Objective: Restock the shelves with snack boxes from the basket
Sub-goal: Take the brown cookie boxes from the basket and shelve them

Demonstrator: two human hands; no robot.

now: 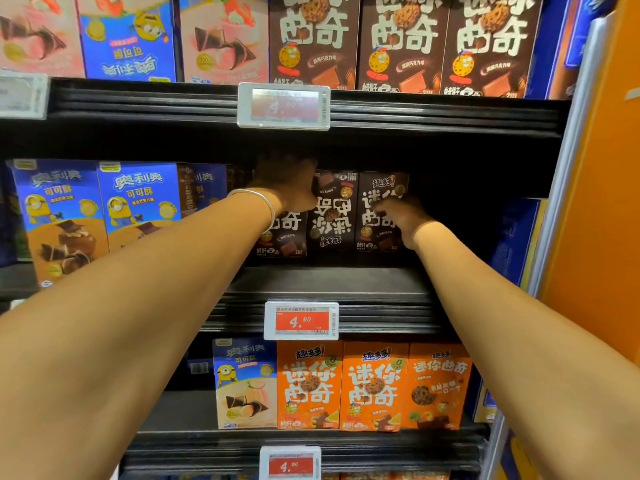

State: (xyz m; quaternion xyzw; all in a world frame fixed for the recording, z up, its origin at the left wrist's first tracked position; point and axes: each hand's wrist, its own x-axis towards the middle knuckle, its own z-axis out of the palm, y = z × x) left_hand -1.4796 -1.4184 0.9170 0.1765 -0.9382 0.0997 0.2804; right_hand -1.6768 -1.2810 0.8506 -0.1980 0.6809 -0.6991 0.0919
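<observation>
Both my arms reach deep into the middle shelf (329,282). Three dark brown cookie boxes stand there in a row. My left hand (287,181), with a silver bangle on the wrist, grips the top of the left brown box (284,237). The middle brown box (332,216) stands upside down beside it. My right hand (401,216) lies over the front of the right brown box (381,206), fingers curled at its right edge. The basket is out of view.
Blue minion boxes (100,209) stand at the left of the same shelf. Orange cookie boxes (374,386) fill the shelf below, brown ones (401,39) the shelf above. Price tags (301,320) hang on the shelf edges. An orange panel (595,220) bounds the right side.
</observation>
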